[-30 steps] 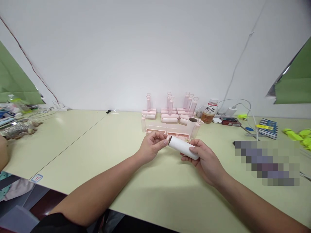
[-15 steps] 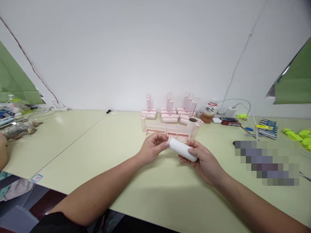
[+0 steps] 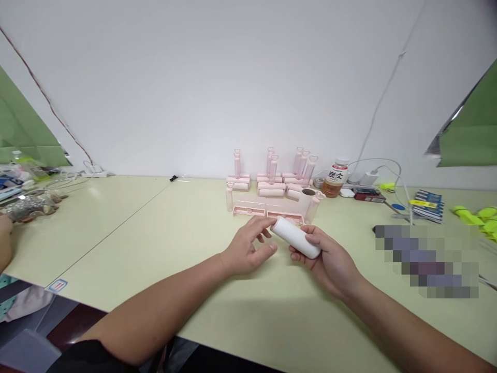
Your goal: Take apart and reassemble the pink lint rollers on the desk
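White roll (image 3: 295, 237) is gripped in the right hand (image 3: 328, 257) above the bench (image 3: 163, 233); the left hand (image 3: 246, 247), fingers spread, is held just beside its end. Pink holders (image 3: 272, 181) and a bottle (image 3: 334, 178) are ranged behind.

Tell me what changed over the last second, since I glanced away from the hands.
The left hand let go of the end of the white roll and drew back a little, fingers now spread open beside it. The end cap it was pressing is now on; the dark opening is gone. The right hand holds the roll as before. The pink rollers and bottle have not moved.
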Available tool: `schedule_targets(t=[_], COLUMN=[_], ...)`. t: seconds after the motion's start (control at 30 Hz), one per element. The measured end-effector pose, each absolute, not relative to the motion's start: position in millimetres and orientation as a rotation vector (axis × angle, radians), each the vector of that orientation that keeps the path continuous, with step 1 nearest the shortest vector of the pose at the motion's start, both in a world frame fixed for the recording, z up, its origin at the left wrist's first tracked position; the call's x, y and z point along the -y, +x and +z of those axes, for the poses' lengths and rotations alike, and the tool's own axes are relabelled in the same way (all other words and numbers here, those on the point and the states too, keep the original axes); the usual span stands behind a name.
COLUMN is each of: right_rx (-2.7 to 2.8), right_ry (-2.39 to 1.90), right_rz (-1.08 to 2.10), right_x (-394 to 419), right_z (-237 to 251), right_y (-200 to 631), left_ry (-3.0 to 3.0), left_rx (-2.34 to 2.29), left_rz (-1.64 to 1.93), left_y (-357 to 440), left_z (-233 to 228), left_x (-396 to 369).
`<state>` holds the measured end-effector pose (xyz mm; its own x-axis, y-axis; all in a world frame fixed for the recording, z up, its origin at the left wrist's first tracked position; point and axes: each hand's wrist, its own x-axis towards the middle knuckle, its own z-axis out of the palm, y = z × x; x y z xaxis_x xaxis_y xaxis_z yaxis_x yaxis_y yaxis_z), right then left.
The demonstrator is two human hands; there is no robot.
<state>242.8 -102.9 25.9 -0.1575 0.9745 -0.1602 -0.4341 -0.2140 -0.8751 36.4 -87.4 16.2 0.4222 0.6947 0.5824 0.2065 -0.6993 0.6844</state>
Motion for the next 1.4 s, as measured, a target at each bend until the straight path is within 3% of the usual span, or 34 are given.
schedule_targets(t=[0.13, 0.27, 0.87, 1.2, 1.4], right_rx=[0.808, 0.828, 0.907, 0.982, 1.063], right_ry=[-0.977, -0.964, -0.975, -1.050, -1.048], right_rz=[1.588, 1.611, 1.597, 1.547, 1.541], right_x=[103, 104, 105, 107, 108], right_z=[27, 26, 29, 29, 26], right_y=[241, 240, 242, 240, 238], left_ry=[2.376, 2.625, 2.454, 1.855, 1.366], left_rx=[-1.132, -1.644, -1.802, -1.566, -1.269], left_rz=[1.149, 0.657, 0.253, 0.521, 0.906], left_y=[28, 26, 29, 12, 27], left_z=[19, 17, 30, 33, 44], left_x=[65, 41, 11, 50, 76])
